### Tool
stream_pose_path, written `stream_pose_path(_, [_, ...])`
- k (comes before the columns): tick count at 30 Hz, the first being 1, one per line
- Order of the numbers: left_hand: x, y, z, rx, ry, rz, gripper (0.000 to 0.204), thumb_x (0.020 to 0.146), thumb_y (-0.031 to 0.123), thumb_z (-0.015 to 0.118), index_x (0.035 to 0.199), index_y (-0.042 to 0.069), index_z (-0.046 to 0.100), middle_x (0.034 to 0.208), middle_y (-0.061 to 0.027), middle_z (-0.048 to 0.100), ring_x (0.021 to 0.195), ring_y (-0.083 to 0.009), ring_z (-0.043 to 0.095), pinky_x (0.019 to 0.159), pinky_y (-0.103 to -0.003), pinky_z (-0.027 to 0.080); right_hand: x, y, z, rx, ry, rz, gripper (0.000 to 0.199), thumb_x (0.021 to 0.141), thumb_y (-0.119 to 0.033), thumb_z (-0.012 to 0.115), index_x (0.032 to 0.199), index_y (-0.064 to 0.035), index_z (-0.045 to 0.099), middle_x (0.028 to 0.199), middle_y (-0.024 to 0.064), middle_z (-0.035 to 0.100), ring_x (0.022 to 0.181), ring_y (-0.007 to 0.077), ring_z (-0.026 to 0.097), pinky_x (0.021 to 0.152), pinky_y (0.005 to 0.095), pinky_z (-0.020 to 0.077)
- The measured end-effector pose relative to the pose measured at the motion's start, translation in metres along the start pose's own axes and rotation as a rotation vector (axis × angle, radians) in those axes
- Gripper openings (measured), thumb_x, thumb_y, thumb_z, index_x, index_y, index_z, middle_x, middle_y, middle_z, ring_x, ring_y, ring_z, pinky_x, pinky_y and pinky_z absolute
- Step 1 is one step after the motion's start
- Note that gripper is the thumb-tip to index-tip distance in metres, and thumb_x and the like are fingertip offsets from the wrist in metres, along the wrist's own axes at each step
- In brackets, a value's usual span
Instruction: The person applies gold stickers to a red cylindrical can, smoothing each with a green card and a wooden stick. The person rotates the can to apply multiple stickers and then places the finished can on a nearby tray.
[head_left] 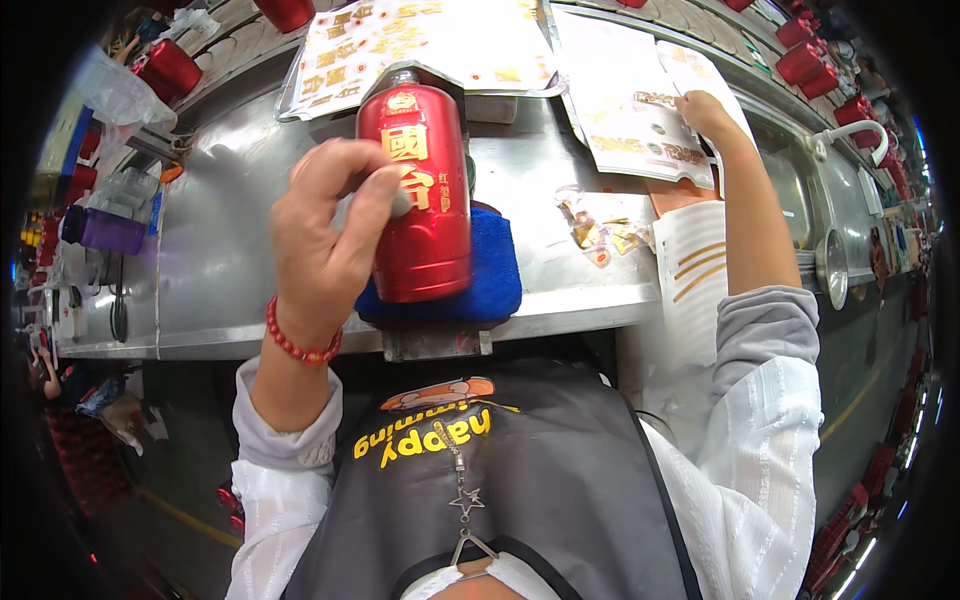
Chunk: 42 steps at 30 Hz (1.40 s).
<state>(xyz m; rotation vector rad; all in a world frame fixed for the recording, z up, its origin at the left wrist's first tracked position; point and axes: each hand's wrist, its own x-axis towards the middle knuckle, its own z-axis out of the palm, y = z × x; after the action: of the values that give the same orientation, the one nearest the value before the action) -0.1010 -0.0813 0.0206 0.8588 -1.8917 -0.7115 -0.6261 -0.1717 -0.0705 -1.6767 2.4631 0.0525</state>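
Observation:
A red bottle (pixel 425 240) with gold characters leans on a blue cloth-covered rest (pixel 495 265) at the table's front edge. Its dark neck points away from me. Beside its left face, my left hand (pixel 335 215) is closed, with thumb and forefinger around a small grey piece (pixel 401 204) close to the lettering. What kind of piece it is, I cannot make out. My right hand (pixel 708 115) reaches far to the right. Its fingers are pinched at a white sheet of gold decals (pixel 625 120); whatever they grip is too small to see.
Another decal sheet (pixel 430 45) lies on a stand behind the bottle. Used backing scraps (pixel 605 225) and a white tray with brown strips (pixel 690 240) are on the right. Beyond are a sink (pixel 785 180) and white tap (pixel 860 135). A purple bottle (pixel 105 230) stands far left.

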Motion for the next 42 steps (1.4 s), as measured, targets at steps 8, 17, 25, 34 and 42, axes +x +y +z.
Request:
stream_pose_path(8, [-0.045, -0.023, -0.016, -0.233, 0.107, -0.177, 0.012, 0.104, 0.011, 0.055, 0.107, 0.001, 0.061, 0.092, -0.0019, 0.063, 0.083, -0.0076, 0.058, 0.086, -0.027, 0.047, -0.101, 0.016, -0.022, -0.418, -0.031, -0.095, 0.036, 0.099, -0.032, 0.049, 0.113, -0.0058, 0.069, 0.099, 0.0181, 0.072, 0.101, 0.0381, 0.068, 0.089, 0.0516, 0.053])
stream_pose_path(17, [-0.042, -0.034, -0.007, -0.361, 0.114, -0.169, 0.012, 0.104, 0.01, 0.056, 0.109, 0.001, 0.061, 0.092, -0.0011, 0.062, 0.083, -0.0061, 0.055, 0.076, -0.022, 0.046, -0.121, -0.007, -0.009, 0.124, 0.021, 0.309, 0.065, 0.091, -0.059, 0.06, 0.087, 0.0042, 0.072, 0.087, 0.0214, 0.071, 0.079, 0.03, 0.069, 0.075, 0.0406, 0.052])
stream_pose_path(25, [-0.05, -0.034, -0.008, -0.38, 0.103, -0.176, 0.011, 0.104, 0.012, 0.056, 0.107, 0.002, 0.061, 0.094, -0.0009, 0.06, 0.085, -0.0071, 0.054, 0.079, -0.022, 0.043, -0.116, 0.038, 0.019, 0.605, 0.108, 0.218, 0.032, 0.092, -0.03, 0.068, 0.083, -0.0001, 0.069, 0.067, 0.0064, 0.058, 0.059, 0.0175, 0.051, 0.057, 0.0344, 0.0397])
stream_pose_path(34, [-0.058, -0.037, -0.008, -0.364, 0.1, -0.209, 0.011, 0.104, 0.012, 0.057, 0.107, 0.003, 0.061, 0.098, 0.0017, 0.059, 0.084, -0.0047, 0.05, 0.077, -0.02, 0.04, -0.133, 0.045, 0.022, -0.074, 0.557, -0.047, 0.028, 0.092, -0.028, 0.065, 0.087, -0.0015, 0.073, 0.093, 0.0193, 0.067, 0.088, 0.0399, 0.062, 0.088, 0.0473, 0.0446])
stream_pose_path(42, [-0.056, -0.039, -0.004, -0.337, 0.137, -0.214, 0.009, 0.104, 0.008, 0.056, 0.107, 0.001, 0.06, 0.09, 0.0027, 0.056, 0.078, -0.0034, 0.047, 0.07, -0.019, 0.039, -0.115, 0.085, 0.008, -0.197, 0.662, -0.125, 0.023, 0.091, -0.027, 0.068, 0.085, -0.0053, 0.072, 0.097, 0.0138, 0.067, 0.096, 0.0381, 0.059, 0.09, 0.0477, 0.044])
